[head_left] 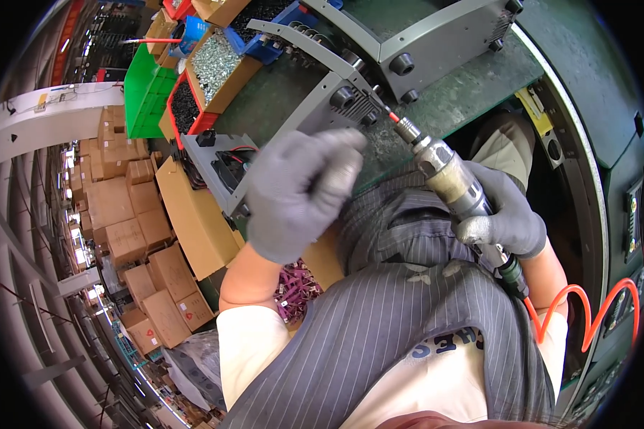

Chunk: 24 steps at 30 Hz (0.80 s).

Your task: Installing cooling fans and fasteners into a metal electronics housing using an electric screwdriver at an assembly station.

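In my right hand [508,211], gloved in grey, is an air screwdriver [445,174] with a red coiled hose at its rear end. Its bit points up and left, with the tip close to a grey metal housing [315,104] with round black feet; whether they touch I cannot tell. My left hand [300,193], also in a grey glove, is raised in front of that housing with its fingers curled in. Anything between those fingers is hidden. A second grey housing [444,57] stands to the right of the first.
A grey panel with a black fan [229,168] lies left of my left hand. Beyond it are a box of small shiny parts [216,64], a red bin of black parts [186,107] and a green bin [147,93]. Purple parts [293,293] fill a carton below. Stacked cartons [125,204] stand left.
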### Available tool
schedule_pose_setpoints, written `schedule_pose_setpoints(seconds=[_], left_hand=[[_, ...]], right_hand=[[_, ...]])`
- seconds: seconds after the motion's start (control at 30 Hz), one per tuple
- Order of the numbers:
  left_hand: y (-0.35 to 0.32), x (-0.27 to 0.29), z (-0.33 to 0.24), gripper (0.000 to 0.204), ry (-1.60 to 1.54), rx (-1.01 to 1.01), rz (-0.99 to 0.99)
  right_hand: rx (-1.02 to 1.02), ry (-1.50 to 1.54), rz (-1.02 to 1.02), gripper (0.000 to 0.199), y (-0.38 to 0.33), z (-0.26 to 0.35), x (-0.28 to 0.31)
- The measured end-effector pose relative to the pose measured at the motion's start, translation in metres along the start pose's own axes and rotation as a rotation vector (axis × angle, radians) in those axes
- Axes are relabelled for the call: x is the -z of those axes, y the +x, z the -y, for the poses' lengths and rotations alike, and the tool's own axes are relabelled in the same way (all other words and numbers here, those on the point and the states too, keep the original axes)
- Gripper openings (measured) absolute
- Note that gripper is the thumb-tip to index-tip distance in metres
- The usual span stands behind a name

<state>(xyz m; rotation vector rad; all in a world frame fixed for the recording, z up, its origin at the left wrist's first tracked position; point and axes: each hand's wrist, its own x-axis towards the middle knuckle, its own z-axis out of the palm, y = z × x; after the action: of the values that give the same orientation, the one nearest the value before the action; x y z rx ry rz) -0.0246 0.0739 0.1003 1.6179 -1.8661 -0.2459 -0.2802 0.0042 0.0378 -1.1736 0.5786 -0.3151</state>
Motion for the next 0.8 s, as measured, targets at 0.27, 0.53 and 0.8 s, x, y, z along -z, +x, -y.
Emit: schedule_pose_setpoints(seconds=[0.27,0.53,0.8], left_hand=[[0.020,0.006,0.023,0.033,0.629,0.153,-0.084],[0.023,0.004,0.032,0.037,0.645,0.083,-0.068],[0.018,0.003,0.030,0.024,0.594,0.038,-0.097]], right_hand=[[-0.045,0.130,0.001,0.070,0.009,0.014,-0.008],[0.006,0.071,-0.042,0.059,0.008,0.022,-0.018],[-0.002,-0.075,-0.073,0.062,0.005,0.030,-0.020]])
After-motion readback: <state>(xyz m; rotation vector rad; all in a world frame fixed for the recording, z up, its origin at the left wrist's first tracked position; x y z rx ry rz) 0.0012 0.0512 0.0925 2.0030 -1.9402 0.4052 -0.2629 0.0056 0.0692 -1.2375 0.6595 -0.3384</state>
